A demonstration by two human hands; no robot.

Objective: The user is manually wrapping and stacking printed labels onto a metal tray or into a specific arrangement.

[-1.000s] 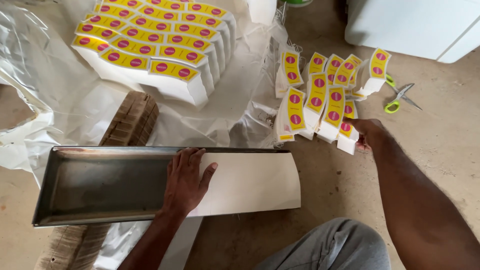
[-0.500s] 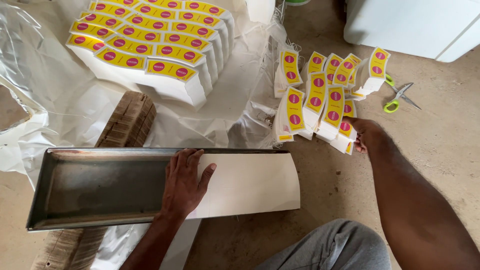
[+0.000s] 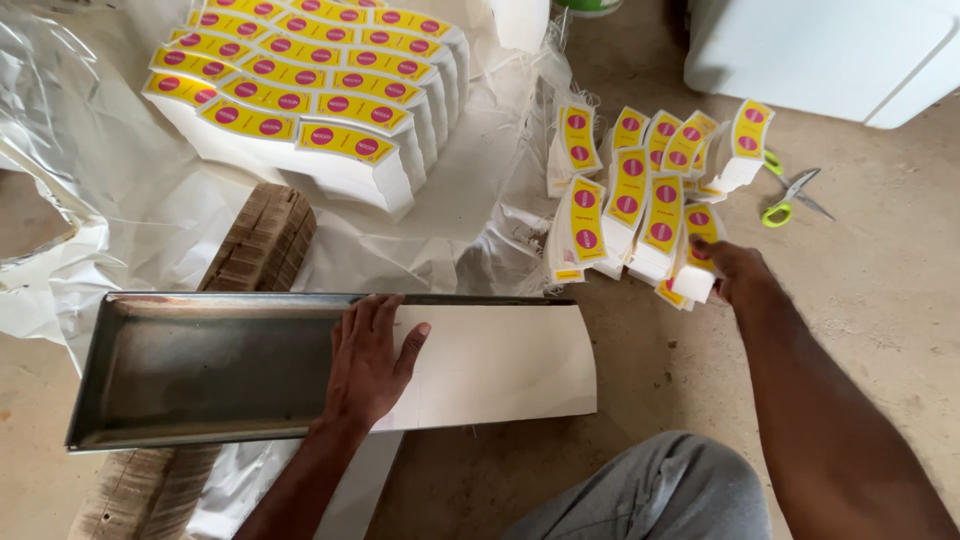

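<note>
A person's left hand (image 3: 368, 362) is lying flat and released on a white sheet (image 3: 500, 365) over a metal tray (image 3: 200, 370), while the right hand (image 3: 728, 268) is grasping a yellow-labelled white stack (image 3: 697, 262) on the floor.

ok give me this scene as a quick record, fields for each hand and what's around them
left hand: flat on white sheet lying in metal tray
right hand: fingers closed on a white stack of yellow labels
loose label stacks: on floor by right hand
packed label stacks: on clear plastic
scissors: green-handled, on floor to the right
</note>
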